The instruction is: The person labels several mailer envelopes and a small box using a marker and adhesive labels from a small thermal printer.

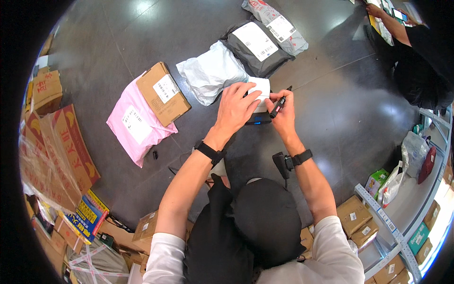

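Observation:
My right hand (283, 115) grips a black marker pen (282, 103), slanted across the fingers. Its fingertips are at the right edge of some white paper (261, 87), which looks like labels with a crease or seam across them. From the other side, my left hand (234, 104) lies palm down with fingers spread, their tips on the paper's left part. Under the paper sits a dark device (258, 119) with a small lit blue display, mostly hidden. A white plastic mailer (212, 69) lies just beyond my left hand.
A labelled black mailer (255, 44) and a grey printed mailer (280, 26) lie farther out. Leftward, a cardboard box (164, 94) overlaps a pink mailer (136, 122). Banana cartons (67, 149) stand left, a metal shelf frame (386, 216) right. Another person (422, 60) works at upper right.

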`<state>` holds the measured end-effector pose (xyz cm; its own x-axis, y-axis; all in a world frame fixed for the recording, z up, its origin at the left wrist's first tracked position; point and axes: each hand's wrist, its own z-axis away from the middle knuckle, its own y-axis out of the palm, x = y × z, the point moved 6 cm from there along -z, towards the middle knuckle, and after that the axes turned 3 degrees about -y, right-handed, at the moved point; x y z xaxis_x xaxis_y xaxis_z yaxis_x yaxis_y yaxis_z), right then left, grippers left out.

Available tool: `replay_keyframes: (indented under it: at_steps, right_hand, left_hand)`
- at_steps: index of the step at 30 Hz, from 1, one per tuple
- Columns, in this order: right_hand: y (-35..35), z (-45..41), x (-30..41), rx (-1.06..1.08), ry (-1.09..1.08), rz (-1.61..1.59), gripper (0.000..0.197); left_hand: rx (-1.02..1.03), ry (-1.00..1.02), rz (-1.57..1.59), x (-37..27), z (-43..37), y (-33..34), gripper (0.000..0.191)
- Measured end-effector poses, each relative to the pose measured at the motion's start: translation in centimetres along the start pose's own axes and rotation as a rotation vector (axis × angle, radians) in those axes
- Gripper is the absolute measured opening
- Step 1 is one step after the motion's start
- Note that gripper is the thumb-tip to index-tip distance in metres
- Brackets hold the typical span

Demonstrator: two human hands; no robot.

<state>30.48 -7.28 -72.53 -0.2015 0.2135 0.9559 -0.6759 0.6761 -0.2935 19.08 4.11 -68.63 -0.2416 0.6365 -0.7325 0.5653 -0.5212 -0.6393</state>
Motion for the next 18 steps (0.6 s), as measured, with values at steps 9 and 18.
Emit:
replay_keyframes:
  at_steps: [9,18]
  right_hand:
    - [0.2,0.3,1.2,0.059,-0.043,0.135,0.027]
    - [0.0,0.4,1.7,0.069,-0.327,0.325,0.026]
  left_hand:
    - [-0.020,0.172,-0.158,-0.9,-1.0,-0.4,0.023]
    - [0.066,0.305,-0.146,-1.6,-1.6,-0.3,0.014]
